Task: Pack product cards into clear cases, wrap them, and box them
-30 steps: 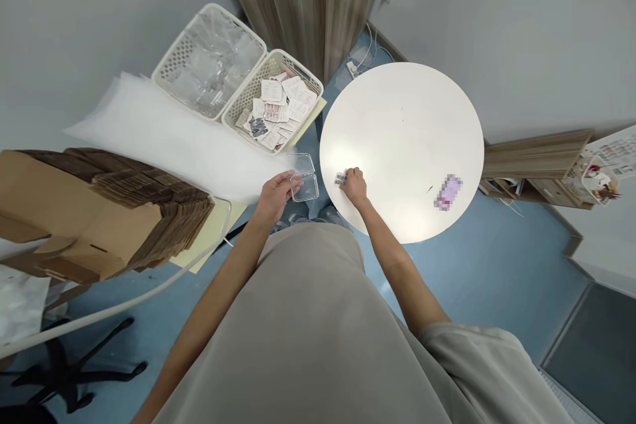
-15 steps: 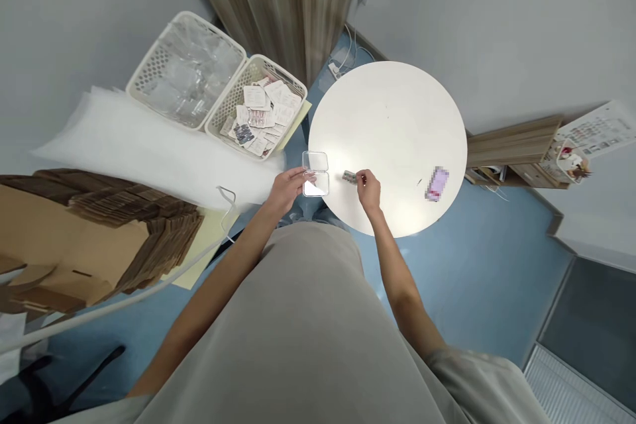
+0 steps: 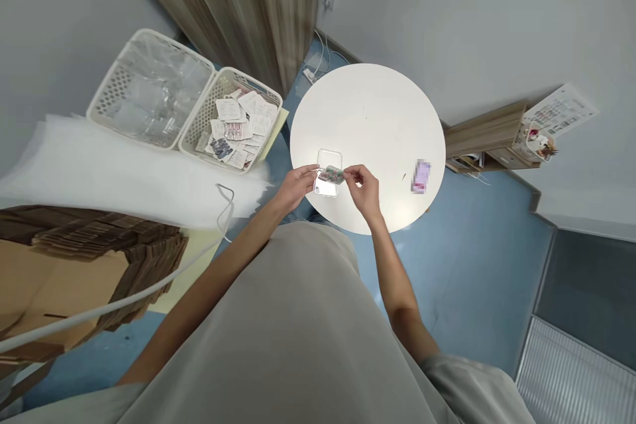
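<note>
A clear plastic case (image 3: 325, 189), hinged open with its lid part folded back, is held at its left edge between the fingers of my left hand (image 3: 293, 189). Over the middle of the case lies a small flat greenish pack (image 3: 332, 175) with little dark and reddish pieces. Its right end is pinched by the thumb and fingers of my right hand (image 3: 365, 189). The pack hides part of the case; whether it touches the case I cannot tell. Both hands are at the near left side of the round white table (image 3: 377, 106).
A purple pixelated object (image 3: 421, 176) lies on the table's right. To the left stand a basket of clear plastic packaging (image 3: 102, 103) and a basket of small cards (image 3: 191, 139). White foam sheeting (image 3: 114, 172) and stacked flat cardboard boxes (image 3: 59, 265) lie nearer, beside a pale curved tube (image 3: 149, 296).
My left hand has brought the open case rightward over the table edge. The right hand has lifted the small pack off the table and moved it left over the case.
</note>
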`<control>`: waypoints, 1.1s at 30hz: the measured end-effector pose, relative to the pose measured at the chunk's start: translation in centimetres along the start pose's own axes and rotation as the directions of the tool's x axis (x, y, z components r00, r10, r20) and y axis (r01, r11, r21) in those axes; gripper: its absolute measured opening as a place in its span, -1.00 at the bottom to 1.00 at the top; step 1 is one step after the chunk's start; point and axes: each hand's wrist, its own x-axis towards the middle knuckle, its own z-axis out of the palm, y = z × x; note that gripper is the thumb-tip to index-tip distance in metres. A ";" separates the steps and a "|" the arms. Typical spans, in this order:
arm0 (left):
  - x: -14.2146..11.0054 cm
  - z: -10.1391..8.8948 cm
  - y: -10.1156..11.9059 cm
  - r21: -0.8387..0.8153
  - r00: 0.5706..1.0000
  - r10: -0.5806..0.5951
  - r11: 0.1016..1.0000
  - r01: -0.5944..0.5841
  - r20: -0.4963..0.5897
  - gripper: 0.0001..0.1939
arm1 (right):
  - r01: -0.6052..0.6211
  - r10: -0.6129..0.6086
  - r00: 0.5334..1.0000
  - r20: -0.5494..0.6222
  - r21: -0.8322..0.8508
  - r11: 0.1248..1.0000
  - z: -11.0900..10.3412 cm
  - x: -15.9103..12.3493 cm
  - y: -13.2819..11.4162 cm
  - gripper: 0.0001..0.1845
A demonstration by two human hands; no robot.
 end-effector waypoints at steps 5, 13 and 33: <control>0.1 0.2 0.6 0.016 0.999 0.033 0.999 -0.033 0.037 -0.45 | 0.013 -0.010 0.998 0.066 -0.055 0.998 0.3 -0.1 0.3 -0.78; 0.2 0.2 1.7 -0.025 0.996 0.062 0.998 -0.060 0.069 -0.45 | 0.056 -0.037 0.992 0.120 -0.155 0.986 0.9 -0.1 0.6 -0.75; 0.3 -0.6 2.8 -0.088 0.992 0.031 0.996 -0.021 0.119 -0.53 | 0.115 -0.119 0.993 0.014 -0.386 0.915 2.0 0.2 0.2 -0.66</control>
